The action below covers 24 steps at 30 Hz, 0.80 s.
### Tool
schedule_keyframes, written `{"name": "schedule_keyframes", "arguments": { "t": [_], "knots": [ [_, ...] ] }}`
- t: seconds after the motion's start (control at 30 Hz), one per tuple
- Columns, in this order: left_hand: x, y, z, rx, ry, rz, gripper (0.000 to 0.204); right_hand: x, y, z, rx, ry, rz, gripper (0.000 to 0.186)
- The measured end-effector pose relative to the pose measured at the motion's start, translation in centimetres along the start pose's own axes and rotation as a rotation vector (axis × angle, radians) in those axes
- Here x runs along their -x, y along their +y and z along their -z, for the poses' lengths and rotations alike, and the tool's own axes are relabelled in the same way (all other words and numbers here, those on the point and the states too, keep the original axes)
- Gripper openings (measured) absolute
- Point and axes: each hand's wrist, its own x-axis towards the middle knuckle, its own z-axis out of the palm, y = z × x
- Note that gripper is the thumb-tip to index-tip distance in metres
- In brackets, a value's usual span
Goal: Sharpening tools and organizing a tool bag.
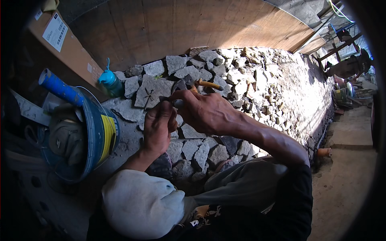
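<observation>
My left hand [157,130] is raised with its fingers closed and the thumb pressed against them. Beside it, almost touching, my right hand [205,111] is closed too, its fingers bent inward. Between their fingertips is a small greyish piece [177,103], mostly covered, whose kind I cannot make out. Just beyond the hands lies a tool with a yellow-orange handle [210,84] among the stones, partly hidden by my right hand. Several thin dark nail-like pieces [148,96] rest crossed on a flat grey slab [159,87] past my left hand.
Broken stones [249,90] cover the ground. At left stands a blue bucket [89,138] holding a bag [66,136] and a blue tube [60,86]. A teal bottle [111,82] and cardboard box [66,52] stand behind it. A wooden board [181,28] closes the far side.
</observation>
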Motion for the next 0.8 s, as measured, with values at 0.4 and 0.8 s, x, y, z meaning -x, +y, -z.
{"name": "schedule_keyframes", "arguments": {
  "t": [0.4,0.8],
  "knots": [
    [0.11,0.04,-0.07,-0.006,-0.033,-0.011,0.024,0.02,-0.31,0.31,0.043,-0.042,-0.019,0.05],
    [0.1,-0.07,-0.48,0.001,-0.014,-0.04,0.027,0.09,-0.68,0.38,0.032,0.004,-0.046,0.045]
  ]
}}
